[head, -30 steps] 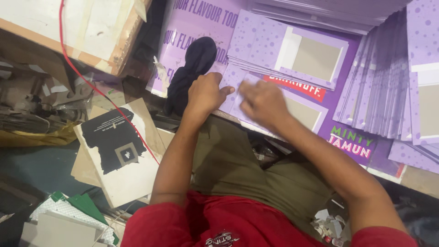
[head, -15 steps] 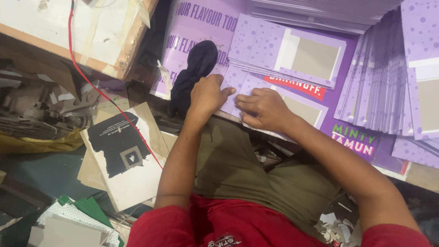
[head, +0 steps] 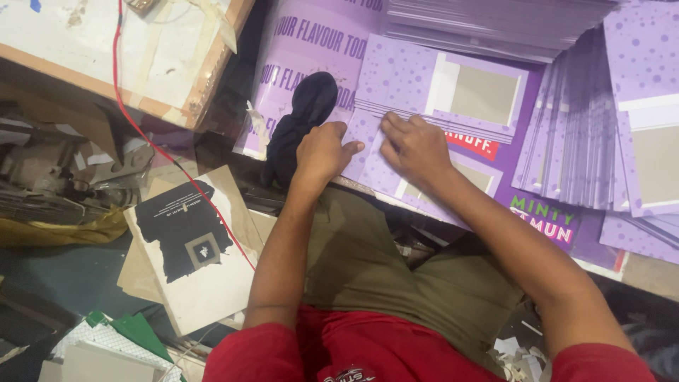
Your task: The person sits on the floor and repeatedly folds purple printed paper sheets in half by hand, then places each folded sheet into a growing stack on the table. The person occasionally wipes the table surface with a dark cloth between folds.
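At the far left a red cable (head: 152, 145) runs down from twelve o'clock past a taped board (head: 92, 49), ending by a white card with a black patch (head: 194, 247) on the floor at about eight o'clock from the hands. A dark cloth (head: 297, 127) lies on the worktop (head: 640, 269), touching the left hand's outer edge. The left hand (head: 324, 150) rests flat on the near corner of a purple card (head: 417, 95), fingers curled loosely, thumb stretched towards three o'clock, gripping nothing that can be seen. Just beside it, the right hand (head: 417, 147) presses palm-down on the same card, fingers spread towards eleven o'clock over its stepped edges; it pins the card rather than clasping it. At two to three o'clock from the hands stands a fanned row of purple cards (head: 573, 141).
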